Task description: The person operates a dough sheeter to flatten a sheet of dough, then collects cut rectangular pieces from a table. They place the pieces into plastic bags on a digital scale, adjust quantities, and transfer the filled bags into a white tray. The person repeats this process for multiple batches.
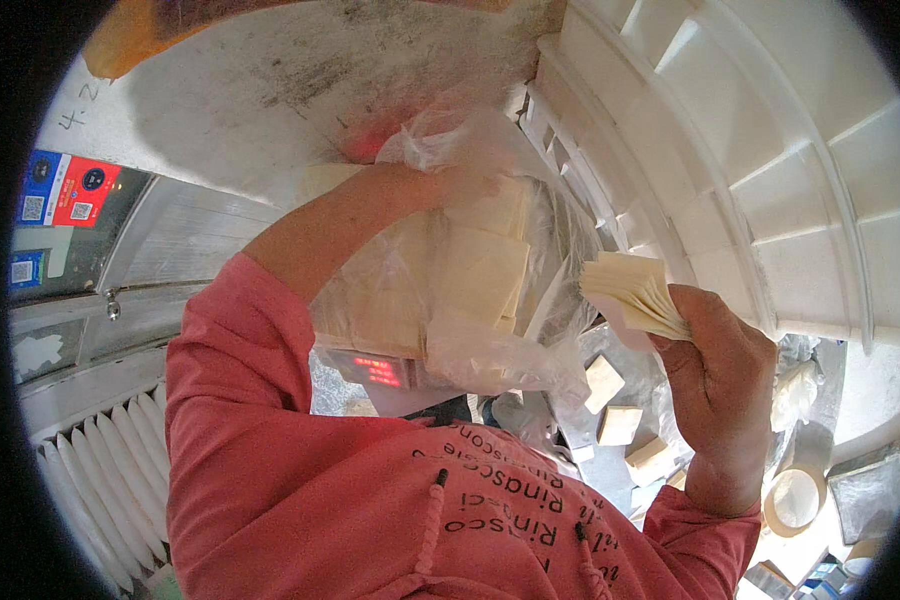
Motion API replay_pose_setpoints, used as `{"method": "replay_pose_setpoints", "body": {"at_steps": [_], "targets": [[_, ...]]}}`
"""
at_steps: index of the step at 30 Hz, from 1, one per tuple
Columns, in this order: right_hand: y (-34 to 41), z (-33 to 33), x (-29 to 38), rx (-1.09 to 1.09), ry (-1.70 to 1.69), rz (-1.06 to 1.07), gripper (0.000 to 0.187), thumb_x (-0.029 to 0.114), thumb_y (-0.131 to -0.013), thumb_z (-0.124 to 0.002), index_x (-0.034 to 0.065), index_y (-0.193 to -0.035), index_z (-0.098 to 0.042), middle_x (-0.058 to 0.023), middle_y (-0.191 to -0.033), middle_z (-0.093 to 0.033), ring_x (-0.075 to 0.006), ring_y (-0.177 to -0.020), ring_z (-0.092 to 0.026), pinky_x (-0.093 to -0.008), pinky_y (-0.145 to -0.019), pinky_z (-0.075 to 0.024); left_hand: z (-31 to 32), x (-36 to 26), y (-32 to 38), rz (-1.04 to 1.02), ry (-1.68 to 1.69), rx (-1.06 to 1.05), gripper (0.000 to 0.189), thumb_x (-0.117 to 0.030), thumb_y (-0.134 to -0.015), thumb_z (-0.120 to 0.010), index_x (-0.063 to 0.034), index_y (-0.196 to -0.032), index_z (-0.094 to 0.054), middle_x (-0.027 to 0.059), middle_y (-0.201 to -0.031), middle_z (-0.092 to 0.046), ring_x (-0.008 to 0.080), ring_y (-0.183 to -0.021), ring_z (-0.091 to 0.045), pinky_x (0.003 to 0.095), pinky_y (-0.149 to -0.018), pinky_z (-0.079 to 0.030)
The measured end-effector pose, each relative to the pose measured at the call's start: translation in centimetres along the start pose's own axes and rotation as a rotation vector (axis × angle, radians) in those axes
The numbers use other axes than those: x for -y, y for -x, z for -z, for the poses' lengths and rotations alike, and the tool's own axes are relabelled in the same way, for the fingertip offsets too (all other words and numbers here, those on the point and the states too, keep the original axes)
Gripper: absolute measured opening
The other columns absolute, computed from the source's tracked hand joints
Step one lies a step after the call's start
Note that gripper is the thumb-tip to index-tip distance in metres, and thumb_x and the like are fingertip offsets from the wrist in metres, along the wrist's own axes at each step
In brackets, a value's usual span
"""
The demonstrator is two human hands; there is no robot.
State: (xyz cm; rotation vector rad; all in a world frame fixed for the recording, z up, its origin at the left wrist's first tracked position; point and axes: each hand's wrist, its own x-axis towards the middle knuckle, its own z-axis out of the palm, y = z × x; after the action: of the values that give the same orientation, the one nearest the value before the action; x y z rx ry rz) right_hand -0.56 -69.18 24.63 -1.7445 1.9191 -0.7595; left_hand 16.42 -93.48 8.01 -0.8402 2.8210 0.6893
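My right hand (716, 367) grips a fanned stack of thin, pale square sheets (634, 289), which look like dough wrappers, with the thumb on the near side. To its left, a clear plastic bag (514, 358) holds more stacks of pale square wrappers (484, 274). My left hand (469, 184) reaches across to the far side of this bag, under or behind its crumpled film. Its fingers are blurred and mostly hidden. Beneath the bag's near edge shows a digital scale (379, 371) with lit red figures.
A white ribbed plastic panel (720, 142) rises on the right. At the left are a radiator (109, 487) and a panel with printed code cards (67, 187). More wrapper stacks (619, 425) lie on a lower surface beside my right forearm, near a round container (793, 499).
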Motion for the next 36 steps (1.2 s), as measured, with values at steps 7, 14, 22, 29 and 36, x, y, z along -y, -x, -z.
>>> {"method": "replay_pose_setpoints", "body": {"at_steps": [7,14,22,29,36], "targets": [[0.2,0.0,0.1,-0.001,-0.006,0.023,0.020,0.003,-0.079,-0.062,-0.0020,-0.097,-0.057,-0.0202,-0.080,-0.062,-0.0340,-0.072,-0.063,-0.0353,-0.060,-0.0485,-0.9,-1.0,-0.1,0.040,-0.140,0.000,0.034,-0.026,-0.087,-0.050,-0.0088,-0.115,-0.054,0.0160,-0.111,-0.058,0.0336,-0.102,-0.055,0.0443,-0.090,-0.041],[0.5,0.3,0.1,0.001,0.004,0.051,0.023,-0.001,-0.076,-0.061,-0.0022,-0.099,-0.057,-0.0209,-0.079,-0.061,-0.0344,-0.072,-0.063,-0.0359,-0.059,-0.0484,-0.6,-1.8,1.4,0.110,-0.061,-0.007,0.034,-0.023,-0.086,-0.051,-0.0073,-0.116,-0.052,0.0177,-0.109,-0.058,0.0345,-0.100,-0.056,0.0447,-0.088,-0.042],[-0.2,0.9,0.4,-0.041,0.015,0.076,0.027,-0.005,-0.072,-0.061,-0.0019,-0.099,-0.057,-0.0207,-0.081,-0.061,-0.0347,-0.073,-0.063,-0.0348,-0.061,-0.0490,7.8,-5.8,10.2,-0.026,0.001,-0.470,0.023,-0.008,-0.084,-0.053,-0.0047,-0.106,-0.055,0.0166,-0.097,-0.060,0.0352,-0.088,-0.059,0.0391,-0.075,-0.047],[-3.1,-1.4,2.8,0.068,-0.102,0.262,0.019,0.002,-0.076,-0.060,-0.0017,-0.094,-0.056,-0.0192,-0.077,-0.060,-0.0338,-0.070,-0.062,-0.0342,-0.061,-0.0484,8.6,-5.9,11.3,-0.150,-0.058,-0.679,0.021,-0.004,-0.079,-0.057,-0.0056,-0.099,-0.057,0.0131,-0.093,-0.062,0.0335,-0.085,-0.059,0.0397,-0.070,-0.048],[-12.2,-8.2,-0.6,0.346,0.220,0.247,0.016,0.015,-0.082,-0.056,0.0001,-0.085,-0.054,-0.0229,-0.077,-0.058,-0.0424,-0.075,-0.057,-0.0473,-0.063,-0.0448,8.7,-5.5,14.0,-0.009,0.080,-0.690,0.029,0.002,-0.077,-0.053,-0.0041,-0.105,-0.058,0.0146,-0.097,-0.062,0.0322,-0.086,-0.060,0.0356,-0.074,-0.048]]}}
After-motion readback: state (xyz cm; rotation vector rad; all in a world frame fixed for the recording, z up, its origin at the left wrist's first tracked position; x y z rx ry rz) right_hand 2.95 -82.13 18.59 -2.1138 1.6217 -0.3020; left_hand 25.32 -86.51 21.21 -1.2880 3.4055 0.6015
